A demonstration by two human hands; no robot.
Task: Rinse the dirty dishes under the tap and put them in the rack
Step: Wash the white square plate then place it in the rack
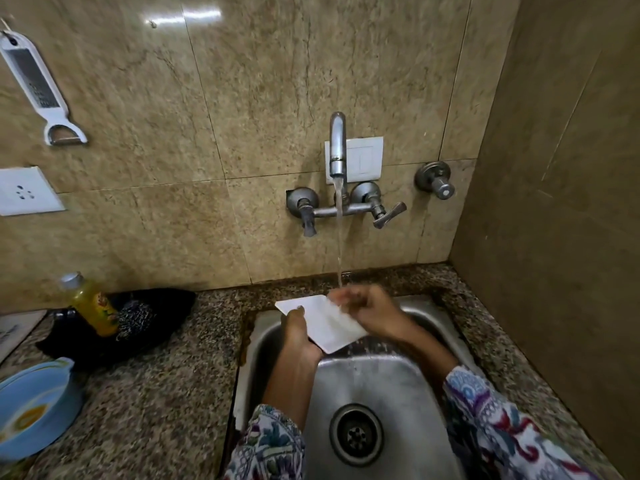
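Observation:
A white square plate [323, 322] is held tilted over the steel sink [374, 386], under the stream of water falling from the wall tap [337, 147]. My left hand [299, 336] grips the plate's near left edge, thumb on top. My right hand [370, 311] rests on the plate's far right corner, fingers curled and blurred, right where the water lands. The rack is out of view.
A light blue bowl [33, 410] with yellow residue sits on the granite counter at the left edge. Behind it stand a yellow dish-soap bottle [91, 304] and a black cloth with a scrubber [138, 320]. A grater [38, 84] hangs on the wall.

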